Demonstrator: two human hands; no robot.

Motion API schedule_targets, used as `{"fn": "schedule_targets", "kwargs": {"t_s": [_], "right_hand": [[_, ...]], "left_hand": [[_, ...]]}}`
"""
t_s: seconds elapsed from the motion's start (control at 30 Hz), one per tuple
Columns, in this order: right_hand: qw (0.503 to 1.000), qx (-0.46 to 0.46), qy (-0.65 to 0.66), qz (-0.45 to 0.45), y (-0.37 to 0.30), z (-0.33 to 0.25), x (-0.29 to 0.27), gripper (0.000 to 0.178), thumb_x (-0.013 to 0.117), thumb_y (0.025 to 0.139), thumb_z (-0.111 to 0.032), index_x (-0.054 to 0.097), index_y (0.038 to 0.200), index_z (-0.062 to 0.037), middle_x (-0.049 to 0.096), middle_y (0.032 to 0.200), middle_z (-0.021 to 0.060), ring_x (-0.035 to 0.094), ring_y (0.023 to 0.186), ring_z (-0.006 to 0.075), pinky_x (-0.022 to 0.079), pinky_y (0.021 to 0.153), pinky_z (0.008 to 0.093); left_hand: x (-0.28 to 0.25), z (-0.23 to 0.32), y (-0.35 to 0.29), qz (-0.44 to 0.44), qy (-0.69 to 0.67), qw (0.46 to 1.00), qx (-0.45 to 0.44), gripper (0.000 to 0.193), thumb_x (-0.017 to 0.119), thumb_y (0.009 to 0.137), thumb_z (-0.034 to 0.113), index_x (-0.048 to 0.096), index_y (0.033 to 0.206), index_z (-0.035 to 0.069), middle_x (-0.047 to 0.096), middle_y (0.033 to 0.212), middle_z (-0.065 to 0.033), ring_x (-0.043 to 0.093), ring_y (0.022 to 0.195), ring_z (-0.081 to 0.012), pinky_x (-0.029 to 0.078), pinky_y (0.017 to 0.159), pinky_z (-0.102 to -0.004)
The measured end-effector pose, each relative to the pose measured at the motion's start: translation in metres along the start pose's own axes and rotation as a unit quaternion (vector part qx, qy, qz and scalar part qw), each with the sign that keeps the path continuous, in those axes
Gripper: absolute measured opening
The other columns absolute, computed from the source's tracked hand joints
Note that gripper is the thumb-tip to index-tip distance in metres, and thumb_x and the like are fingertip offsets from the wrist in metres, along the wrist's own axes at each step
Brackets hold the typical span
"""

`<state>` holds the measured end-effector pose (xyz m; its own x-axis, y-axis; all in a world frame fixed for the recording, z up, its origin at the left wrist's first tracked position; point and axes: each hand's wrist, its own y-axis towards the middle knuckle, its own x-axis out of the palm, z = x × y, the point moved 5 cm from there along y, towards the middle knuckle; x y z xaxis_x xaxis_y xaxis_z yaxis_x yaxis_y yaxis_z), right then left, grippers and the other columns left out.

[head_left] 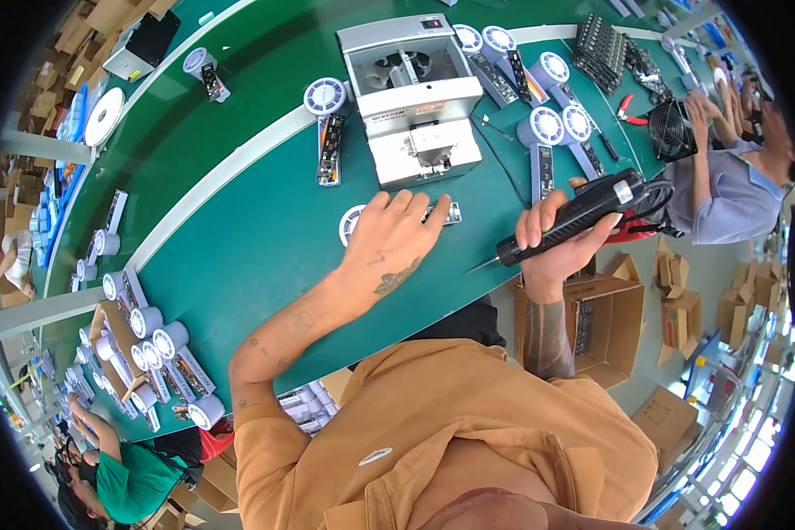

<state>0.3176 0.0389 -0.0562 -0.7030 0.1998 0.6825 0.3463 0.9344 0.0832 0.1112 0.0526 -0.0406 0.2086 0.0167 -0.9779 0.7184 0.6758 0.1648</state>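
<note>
On the green work table, my left hand [395,231] is closed over a pale lavender device with a round grille head [353,224] and a narrow handle. The hand covers its middle, and a bit of circuit board shows past the fingertips. My right hand [564,252] grips a black electric screwdriver [574,216], its thin bit pointing left and down above the table's near edge. The tip is apart from the device. Just beyond my left hand stands a silver-grey screw feeder [415,106] with an open top.
Similar devices with bare boards lie beside the feeder [329,146] and to its right [546,128]; several more crowd the table's left end [172,340]. Red-handled pliers [627,110] and a black fan [671,131] are near a co-worker [724,190] at right. A cardboard box [614,318] stands below.
</note>
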Motion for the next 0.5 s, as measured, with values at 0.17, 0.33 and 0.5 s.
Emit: {"fn": "schedule_targets", "kwargs": {"t_s": [0.17,0.33,0.5], "right_hand": [[0.998,0.043,0.024,0.030,-0.005,0.014,-0.007,0.070,0.031,0.095,-0.075,0.046,0.123,-0.0129,0.043,0.066,0.0032,0.042,0.045,0.0154,0.037,0.042,0.0302],[0.996,0.049,0.057,0.045,-0.004,0.017,-0.023,0.066,0.033,0.098,-0.070,0.048,0.124,-0.0109,0.041,0.070,0.0027,0.038,0.048,0.0137,0.034,0.041,0.0278],[0.994,0.059,0.049,0.082,-0.001,0.021,-0.025,0.063,0.031,0.101,-0.066,0.048,0.122,-0.0093,0.040,0.070,0.0028,0.037,0.048,0.0123,0.033,0.041,0.0257]], "left_hand": [[-0.007,-0.005,-0.001,-0.027,-0.007,0.999,-0.024,0.047,0.063,0.086,0.010,0.060,0.133,0.012,0.058,0.089,-0.0068,0.059,0.084,-0.0221,0.046,0.073,-0.0356],[-0.063,-0.022,-0.040,-0.077,-0.110,0.990,-0.037,0.052,0.063,0.090,0.012,0.053,0.141,0.011,0.066,0.104,-0.0121,0.063,0.086,-0.0268,0.048,0.073,-0.0358],[-0.128,-0.163,-0.100,0.075,0.041,0.945,-0.317,0.037,0.063,0.095,0.021,0.062,0.125,0.000,0.068,0.117,-0.0217,0.067,0.101,-0.0389,0.053,0.084,-0.0436]]}}
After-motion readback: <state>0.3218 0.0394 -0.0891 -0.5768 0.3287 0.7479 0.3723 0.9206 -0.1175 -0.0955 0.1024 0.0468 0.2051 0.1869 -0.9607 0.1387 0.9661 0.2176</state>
